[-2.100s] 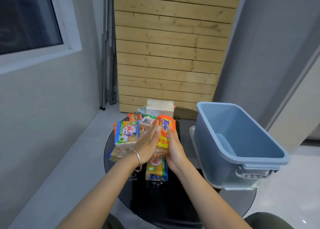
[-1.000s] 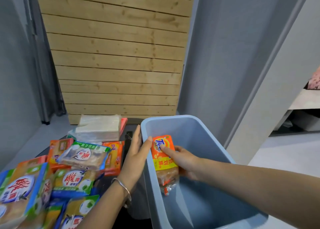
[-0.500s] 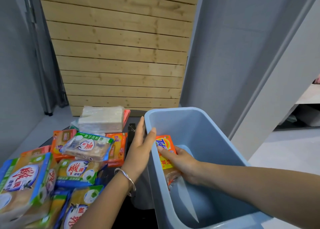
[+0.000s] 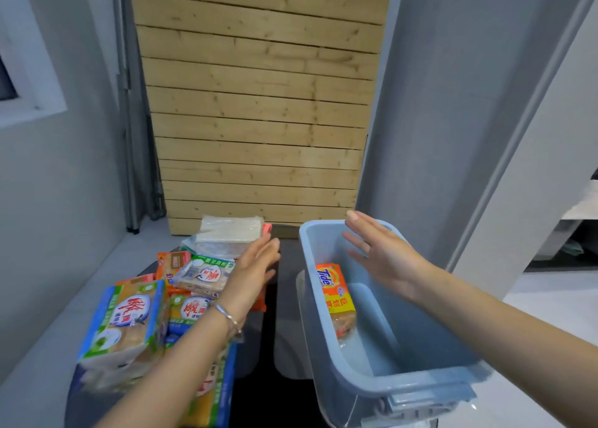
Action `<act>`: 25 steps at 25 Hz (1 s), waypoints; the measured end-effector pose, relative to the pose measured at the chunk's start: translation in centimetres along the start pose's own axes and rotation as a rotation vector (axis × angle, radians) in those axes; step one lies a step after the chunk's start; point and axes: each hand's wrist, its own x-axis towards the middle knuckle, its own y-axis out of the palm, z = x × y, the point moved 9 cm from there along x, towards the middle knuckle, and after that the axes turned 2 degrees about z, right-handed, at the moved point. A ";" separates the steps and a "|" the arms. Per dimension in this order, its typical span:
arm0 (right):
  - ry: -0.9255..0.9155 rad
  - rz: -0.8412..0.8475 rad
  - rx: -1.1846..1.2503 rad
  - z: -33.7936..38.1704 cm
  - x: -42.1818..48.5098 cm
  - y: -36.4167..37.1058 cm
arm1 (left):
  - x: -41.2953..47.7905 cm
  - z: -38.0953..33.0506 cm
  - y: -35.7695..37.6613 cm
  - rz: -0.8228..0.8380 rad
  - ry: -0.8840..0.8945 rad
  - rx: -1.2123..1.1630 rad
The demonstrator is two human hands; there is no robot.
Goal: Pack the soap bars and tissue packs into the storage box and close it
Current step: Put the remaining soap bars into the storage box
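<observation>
Soap bars piled on the left, one orange bar already in the blue box on the right.

A heap of wrapped soap bars [image 4: 129, 317] covers the left of the dark table [image 4: 275, 405], with a clear tissue pack [image 4: 229, 235] at the far end of the heap. The left hand [image 4: 254, 274], a bracelet [image 4: 226, 314] on its wrist, hangs over the pile with fingers loosely spread, holding nothing. The orange soap bar [image 4: 336, 298] leans against the left wall inside the box [image 4: 388, 385]. The right hand [image 4: 378, 253] hovers above the box, flat, fingers spread and empty.
</observation>
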 end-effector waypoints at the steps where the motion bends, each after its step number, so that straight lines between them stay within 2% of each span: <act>1: -0.005 0.051 -0.002 0.5 -0.9 1.5 | -0.8 -1.0 -2.2 -0.036 0.042 0.017; 6: 0.021 0.250 -0.004 -1.1 -2.0 11.6 | -4.9 -4.4 -13.7 -0.259 0.233 0.230; 8: 0.063 0.306 -0.048 -3.5 -2.0 15.8 | -5.8 -3.9 -17.0 -0.301 0.208 0.379; 11: 0.187 0.333 -0.067 -8.5 -1.8 20.6 | -6.8 -1.1 -21.5 -0.371 0.022 0.465; 15: 0.247 0.299 -0.181 -14.5 -0.7 23.9 | -7.6 2.9 -23.0 -0.351 -0.118 0.380; 18: 0.286 0.271 -0.135 -17.7 -0.6 25.2 | -7.3 5.4 -22.0 -0.256 -0.196 0.239; 21: 0.315 0.283 -0.084 -19.0 -1.6 26.7 | -7.5 6.8 -21.5 -0.258 -0.297 0.057; 25: 0.267 0.324 0.018 -18.3 -2.5 27.1 | -7.4 5.8 -20.4 -0.246 -0.182 0.066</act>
